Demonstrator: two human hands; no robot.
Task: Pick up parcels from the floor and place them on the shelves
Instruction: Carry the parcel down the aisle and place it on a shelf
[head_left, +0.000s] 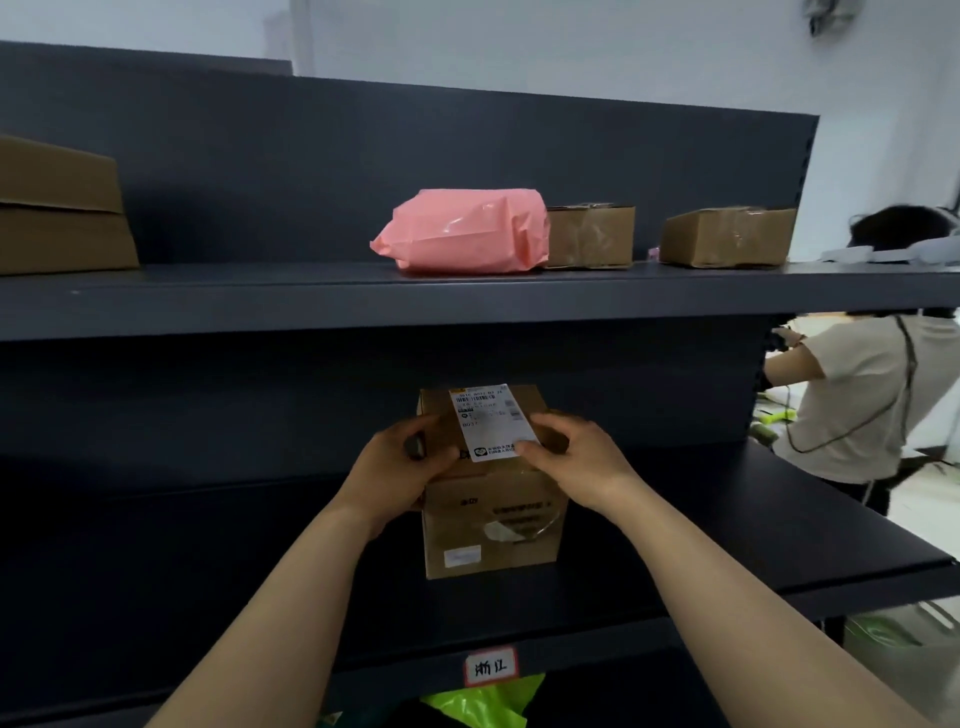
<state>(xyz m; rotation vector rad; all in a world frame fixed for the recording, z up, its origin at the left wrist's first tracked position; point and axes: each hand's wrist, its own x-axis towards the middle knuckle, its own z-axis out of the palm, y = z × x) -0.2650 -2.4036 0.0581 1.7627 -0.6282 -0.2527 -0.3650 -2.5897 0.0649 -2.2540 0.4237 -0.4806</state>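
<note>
A brown cardboard parcel (491, 525) with a white shipping label on top stands on the dark middle shelf (727, 551). My left hand (402, 462) grips its upper left edge. My right hand (574, 454) grips its upper right edge, fingers over the label's corner. Both forearms reach in from below. The box's base rests on the shelf board.
On the upper shelf (311, 299) lie a pink plastic parcel (462, 231), two small cardboard boxes (589, 236) (727, 236) and a bigger box (57, 213) at far left. Another person (852, 395) stands at right. A green bag (483, 701) shows below a red-edged shelf tag (491, 666).
</note>
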